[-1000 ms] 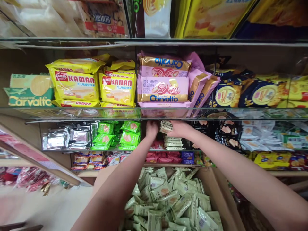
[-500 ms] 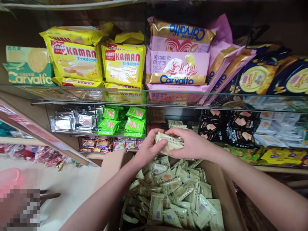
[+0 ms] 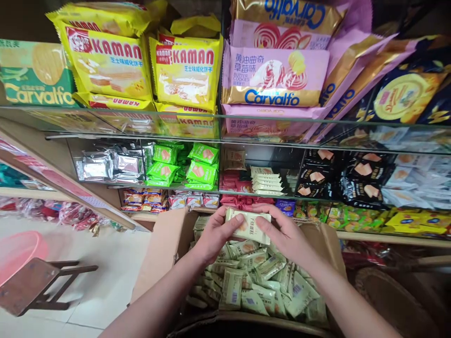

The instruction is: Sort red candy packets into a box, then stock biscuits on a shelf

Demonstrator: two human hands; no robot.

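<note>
Both my hands hold pale green snack packets [image 3: 248, 226] just above an open cardboard box. My left hand [image 3: 215, 234] grips the left end, thumb on top. My right hand [image 3: 283, 232] closes on the right end, its thumb also on the front face. How many packets lie behind the front one is hidden. Many matching loose packets [image 3: 259, 272] fill the cardboard box [image 3: 165, 249] below. A small stack of similar pale packets [image 3: 267, 182] lies in a compartment of the lower shelf, beyond my hands.
Yellow wafer packs [image 3: 186, 70] and pink cookie packs [image 3: 276, 75] line the glass upper shelf [image 3: 151, 123]. Green packets [image 3: 202, 164] and black packets [image 3: 362, 171] flank the stack's compartment. A wooden stool [image 3: 33, 281] with a pink basin [image 3: 24, 253] stands at the left.
Both hands have come down and nearer, now over the box, with a packet face turned up. The pale stack on the shelf shows more fully. The view has shifted, bringing the shelves closer.
</note>
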